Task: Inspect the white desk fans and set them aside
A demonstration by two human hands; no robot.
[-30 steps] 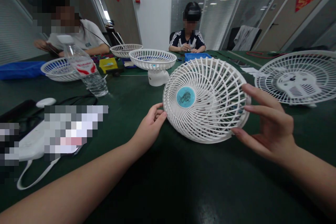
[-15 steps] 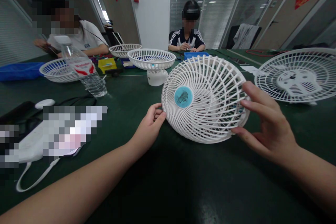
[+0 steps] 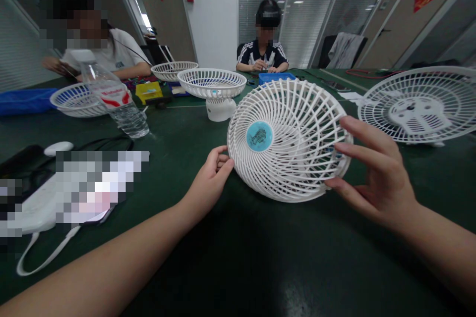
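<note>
A round white fan grille (image 3: 297,158) with curved ribs and a light-blue centre disc is tilted up in front of me, above the dark green table (image 3: 238,257). My left hand (image 3: 213,173) pinches its left rim between thumb and curled fingers. On the opposite side my right hand (image 3: 375,168) grips the right rim, thumb below and fingertips above. Behind the grille stands a white fan base with an upturned grille (image 3: 211,84) on top. A larger white fan grille (image 3: 420,109) with a central mounting plate lies at the right.
A water bottle (image 3: 119,101) leans at the left, beside another white grille (image 3: 76,101). Nearer are a strapped white item, partly blurred out, and black cables. Blue trays (image 3: 29,101) and a yellow box (image 3: 148,92) lie farther back. Two people sit across the table.
The whole view has shifted slightly, so the background sits a little farther left. Both hands keep their hold on the grille, which has barely moved.
</note>
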